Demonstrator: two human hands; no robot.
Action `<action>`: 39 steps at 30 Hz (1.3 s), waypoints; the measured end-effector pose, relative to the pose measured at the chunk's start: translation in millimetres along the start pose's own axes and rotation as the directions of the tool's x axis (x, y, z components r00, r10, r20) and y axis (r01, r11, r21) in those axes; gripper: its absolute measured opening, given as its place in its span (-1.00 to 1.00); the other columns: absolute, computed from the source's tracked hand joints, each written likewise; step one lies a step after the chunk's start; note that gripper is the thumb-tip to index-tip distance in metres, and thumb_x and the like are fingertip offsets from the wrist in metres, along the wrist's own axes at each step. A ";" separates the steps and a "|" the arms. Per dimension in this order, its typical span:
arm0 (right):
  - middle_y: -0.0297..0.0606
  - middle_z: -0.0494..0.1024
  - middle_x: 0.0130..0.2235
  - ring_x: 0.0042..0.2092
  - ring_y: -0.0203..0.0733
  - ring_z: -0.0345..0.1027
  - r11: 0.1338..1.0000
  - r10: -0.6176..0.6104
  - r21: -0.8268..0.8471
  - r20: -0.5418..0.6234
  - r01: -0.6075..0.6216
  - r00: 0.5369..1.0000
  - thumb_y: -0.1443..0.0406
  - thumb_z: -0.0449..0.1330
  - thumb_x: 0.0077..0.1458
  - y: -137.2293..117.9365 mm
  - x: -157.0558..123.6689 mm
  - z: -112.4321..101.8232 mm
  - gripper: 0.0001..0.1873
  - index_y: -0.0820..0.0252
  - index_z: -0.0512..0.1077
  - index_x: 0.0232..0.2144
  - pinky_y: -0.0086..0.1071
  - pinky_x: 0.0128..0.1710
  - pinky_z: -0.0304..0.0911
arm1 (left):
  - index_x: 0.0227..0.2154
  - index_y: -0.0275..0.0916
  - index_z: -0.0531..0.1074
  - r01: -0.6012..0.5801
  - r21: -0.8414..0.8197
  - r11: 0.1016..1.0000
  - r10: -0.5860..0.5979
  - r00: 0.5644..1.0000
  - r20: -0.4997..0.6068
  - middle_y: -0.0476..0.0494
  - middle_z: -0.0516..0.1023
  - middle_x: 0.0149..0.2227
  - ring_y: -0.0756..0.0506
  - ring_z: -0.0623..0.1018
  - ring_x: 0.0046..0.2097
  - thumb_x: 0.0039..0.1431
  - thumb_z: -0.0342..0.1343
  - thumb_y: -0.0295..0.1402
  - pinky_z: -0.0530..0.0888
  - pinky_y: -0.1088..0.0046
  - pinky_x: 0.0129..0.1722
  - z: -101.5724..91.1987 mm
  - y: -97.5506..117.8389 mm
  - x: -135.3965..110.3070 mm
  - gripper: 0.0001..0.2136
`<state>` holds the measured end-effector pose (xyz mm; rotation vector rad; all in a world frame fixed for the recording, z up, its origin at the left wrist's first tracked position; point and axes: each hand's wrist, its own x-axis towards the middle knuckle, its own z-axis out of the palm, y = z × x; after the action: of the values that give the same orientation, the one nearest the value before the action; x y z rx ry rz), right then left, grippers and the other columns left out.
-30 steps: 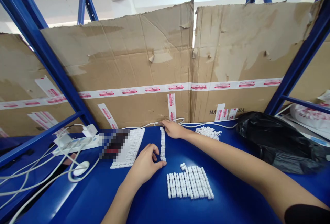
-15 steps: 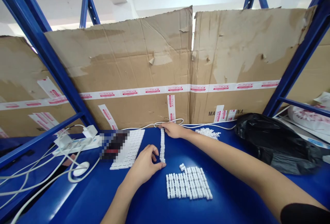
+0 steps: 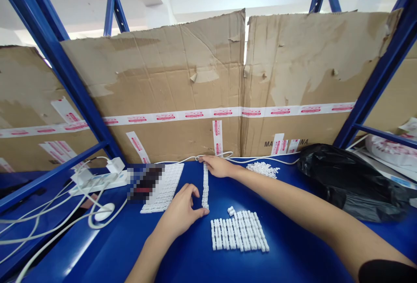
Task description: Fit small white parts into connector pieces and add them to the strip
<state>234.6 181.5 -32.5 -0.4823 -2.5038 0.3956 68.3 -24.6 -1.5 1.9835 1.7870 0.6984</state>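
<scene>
A long single row of small white plastic pieces (image 3: 205, 185) lies on the blue table (image 3: 286, 248), running away from me. My left hand (image 3: 180, 214) pinches its near end with thumb and fingers. My right hand (image 3: 217, 166) presses on its far end with fingers held together. A flat block of the same white pieces (image 3: 239, 234), lined up in rows, lies just right of my left hand, with one loose piece (image 3: 231, 209) at its far edge. A wider white sheet of joined pieces (image 3: 164, 186) lies to the left of the row.
A loose heap of white pieces (image 3: 263, 169) sits at the back right beside a black plastic bag (image 3: 345, 179). White cables (image 3: 58, 218), a power strip (image 3: 94, 181) and a charger lie at the left. Taped cardboard sheets (image 3: 182, 87) wall the back between blue rack posts (image 3: 61, 66).
Both hands stay on the ends of the row; the left hand has slid slightly back along the near end. The view has shifted a little.
</scene>
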 end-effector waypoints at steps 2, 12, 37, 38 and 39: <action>-0.03 0.52 0.18 0.22 -0.08 0.40 1.000 0.008 0.003 -0.003 -0.008 1.000 0.55 0.04 0.19 -3.2 2.1 3.1 -0.47 0.23 0.36 0.19 -0.13 0.26 0.28 | -0.30 -0.14 0.33 0.000 0.024 1.000 0.000 1.000 -0.025 -0.02 0.42 -0.27 -0.12 0.44 -0.32 0.00 0.34 -0.22 0.34 0.34 -0.28 -2.5 -3.7 -5.8 -0.70; 0.03 0.54 0.11 0.15 -0.03 0.44 0.997 0.074 -0.001 0.047 -0.074 0.996 0.54 0.05 0.19 -19.5 43.6 24.3 -0.60 0.28 0.38 0.05 -0.14 0.17 0.32 | -0.27 -0.15 0.34 0.031 0.106 0.994 -0.013 0.985 -0.170 -0.08 0.44 -0.19 -0.15 0.45 -0.28 0.06 0.31 -0.22 0.37 0.30 -0.22 -26.8 -43.7 -28.2 -0.72; 0.14 0.54 0.11 0.13 0.07 0.47 0.987 0.161 -0.014 0.083 -0.160 0.984 0.57 0.10 0.13 -26.4 93.0 53.4 -0.57 0.33 0.36 0.06 -0.12 0.14 0.35 | -0.27 -0.16 0.37 0.079 0.099 0.992 -0.053 0.968 -0.246 -0.08 0.42 -0.21 -0.18 0.49 -0.23 -0.03 0.35 -0.20 0.38 0.32 -0.23 -47.4 -75.8 -23.8 -0.67; 0.15 0.54 0.12 0.13 0.07 0.47 0.986 0.167 -0.009 0.083 -0.167 0.982 0.57 0.10 0.13 -25.9 93.6 53.8 -0.56 0.33 0.35 0.06 -0.12 0.14 0.35 | -0.27 -0.16 0.36 0.075 0.100 0.992 -0.049 0.969 -0.242 -0.09 0.42 -0.21 -0.18 0.49 -0.22 -0.03 0.35 -0.20 0.38 0.32 -0.22 -47.0 -75.6 -23.7 -0.67; 0.15 0.54 0.12 0.13 0.07 0.47 0.985 0.173 -0.004 0.085 -0.174 0.981 0.57 0.11 0.13 -25.4 94.1 54.2 -0.57 0.32 0.35 0.06 -0.13 0.13 0.35 | -0.27 -0.16 0.36 0.070 0.102 0.992 -0.044 0.970 -0.239 -0.09 0.42 -0.21 -0.18 0.48 -0.22 -0.02 0.35 -0.21 0.38 0.31 -0.22 -46.7 -75.3 -23.7 -0.68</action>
<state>123.6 188.5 -22.9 -0.6994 -2.5502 0.4965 -21.5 -41.4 -10.5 1.9782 2.0527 0.8664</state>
